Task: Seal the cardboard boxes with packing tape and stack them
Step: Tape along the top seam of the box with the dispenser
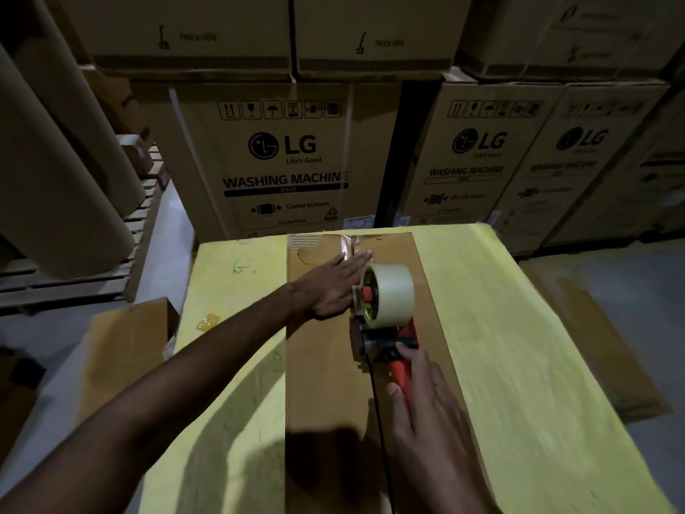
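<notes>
cardboard box [326, 369]: lengthwise on the yellow counter [511, 328]
left hand [333, 287]: flat, released, pressing the cardboard box
right hand [419, 395]: grasping the tape dispenser [387, 298] handle

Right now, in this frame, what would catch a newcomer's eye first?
The tape dispenser with its pale roll, on the long cardboard box at centre. The right hand grips its red handle while the left hand presses flat on the box just left of the roll. The box lies on a bright yellow surface, and stacked LG washing machine cartons fill the background.
</notes>
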`<action>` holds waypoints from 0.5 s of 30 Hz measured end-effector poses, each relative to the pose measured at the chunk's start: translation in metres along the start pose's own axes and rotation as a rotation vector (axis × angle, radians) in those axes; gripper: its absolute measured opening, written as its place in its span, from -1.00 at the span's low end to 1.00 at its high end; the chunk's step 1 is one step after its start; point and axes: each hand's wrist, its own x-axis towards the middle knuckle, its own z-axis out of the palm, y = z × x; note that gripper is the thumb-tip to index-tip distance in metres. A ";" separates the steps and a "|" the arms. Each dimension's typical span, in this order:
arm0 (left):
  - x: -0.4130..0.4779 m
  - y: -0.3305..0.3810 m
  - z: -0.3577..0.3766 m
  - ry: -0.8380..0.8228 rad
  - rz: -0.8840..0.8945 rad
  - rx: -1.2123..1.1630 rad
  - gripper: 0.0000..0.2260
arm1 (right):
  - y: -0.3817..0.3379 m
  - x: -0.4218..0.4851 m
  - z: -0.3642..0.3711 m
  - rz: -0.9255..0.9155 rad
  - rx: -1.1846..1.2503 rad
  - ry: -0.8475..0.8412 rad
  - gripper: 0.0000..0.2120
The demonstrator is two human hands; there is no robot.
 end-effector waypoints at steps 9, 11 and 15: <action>-0.049 0.034 0.021 0.008 0.137 -0.034 -0.45 | 0.004 -0.008 0.002 0.015 0.022 -0.034 -0.53; -0.053 0.037 0.022 0.017 0.138 -0.035 -0.47 | 0.003 -0.011 0.004 0.013 -0.023 -0.041 -0.51; -0.052 0.041 0.024 -0.009 0.103 0.008 -0.50 | 0.006 -0.017 0.006 -0.032 -0.118 -0.034 -0.44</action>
